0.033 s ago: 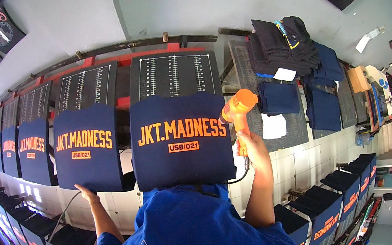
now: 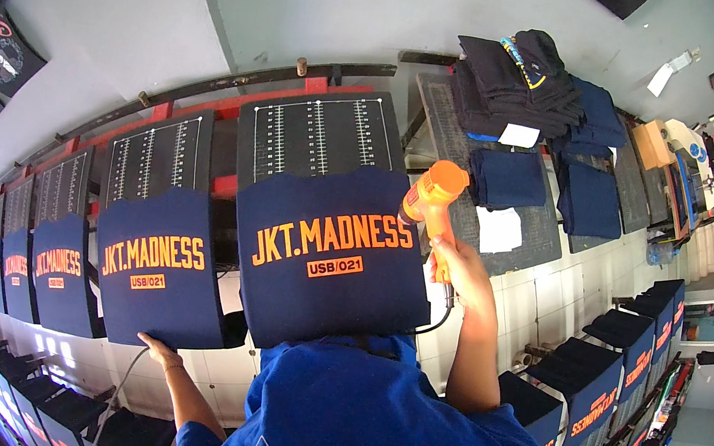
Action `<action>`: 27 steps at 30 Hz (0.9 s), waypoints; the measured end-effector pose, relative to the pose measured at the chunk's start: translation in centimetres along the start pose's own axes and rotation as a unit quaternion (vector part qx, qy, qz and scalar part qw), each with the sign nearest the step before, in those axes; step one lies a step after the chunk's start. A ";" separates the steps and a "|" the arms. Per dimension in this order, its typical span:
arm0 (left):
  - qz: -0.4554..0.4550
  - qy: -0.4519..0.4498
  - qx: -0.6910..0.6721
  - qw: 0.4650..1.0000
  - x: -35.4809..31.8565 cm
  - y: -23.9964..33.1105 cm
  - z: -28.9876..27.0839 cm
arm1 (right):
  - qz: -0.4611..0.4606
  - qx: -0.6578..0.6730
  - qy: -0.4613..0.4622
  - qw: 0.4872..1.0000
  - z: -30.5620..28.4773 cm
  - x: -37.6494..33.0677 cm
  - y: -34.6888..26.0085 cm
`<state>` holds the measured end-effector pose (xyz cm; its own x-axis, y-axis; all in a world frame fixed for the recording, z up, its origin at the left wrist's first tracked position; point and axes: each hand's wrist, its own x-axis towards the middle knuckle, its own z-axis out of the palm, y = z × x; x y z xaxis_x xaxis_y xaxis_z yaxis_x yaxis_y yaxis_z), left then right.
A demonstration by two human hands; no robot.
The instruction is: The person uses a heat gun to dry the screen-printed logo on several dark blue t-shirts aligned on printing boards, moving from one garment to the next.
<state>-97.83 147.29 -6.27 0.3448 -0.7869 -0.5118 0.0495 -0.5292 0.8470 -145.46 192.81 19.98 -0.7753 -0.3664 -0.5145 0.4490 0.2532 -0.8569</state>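
The right hand [image 2: 452, 267] grips the light, rigid orange heat gun [image 2: 434, 199] by its handle beside the printed navy shirt [image 2: 331, 251], while left hand [image 2: 160, 348] fingertips touch the neighbouring soft shirt's [image 2: 154, 273] hem.

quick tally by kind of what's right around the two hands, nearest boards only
Navy printed shirts on the two nearest boards: 2
Orange heat gun, held in the right hand: 1
Black ruled boards under those shirts: 2
Left hand, at the second shirt's lower edge
Total: 5
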 end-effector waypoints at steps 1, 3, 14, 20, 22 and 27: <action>0.004 0.006 0.026 1.000 -0.7 0.2 0.7 | 0.003 0.000 -0.001 1.000 0.2 0.0 -0.1; -0.008 0.017 0.017 1.000 -1.2 0.3 0.8 | 0.011 -0.002 -0.006 1.000 0.5 0.1 -0.2; -0.012 0.065 0.030 0.997 -2.9 1.3 1.8 | 0.031 -0.011 0.016 0.999 0.8 -2.2 1.0; -0.003 0.101 0.088 0.991 -2.7 1.4 1.8 | 0.021 0.003 0.027 0.999 0.5 -2.4 1.7; -0.003 0.106 0.086 0.991 -2.5 1.3 1.8 | 0.023 0.002 0.028 0.999 0.4 -2.8 1.6; 0.009 0.104 0.077 0.992 -1.6 0.7 1.4 | 0.036 0.004 0.021 0.999 -0.2 -4.2 2.6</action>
<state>-99.70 147.74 -5.11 0.5303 -0.7233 -0.4422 -0.0964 -0.5697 0.8162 -141.12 195.16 19.97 -0.7593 -0.3092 -0.5726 0.5069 0.2708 -0.8184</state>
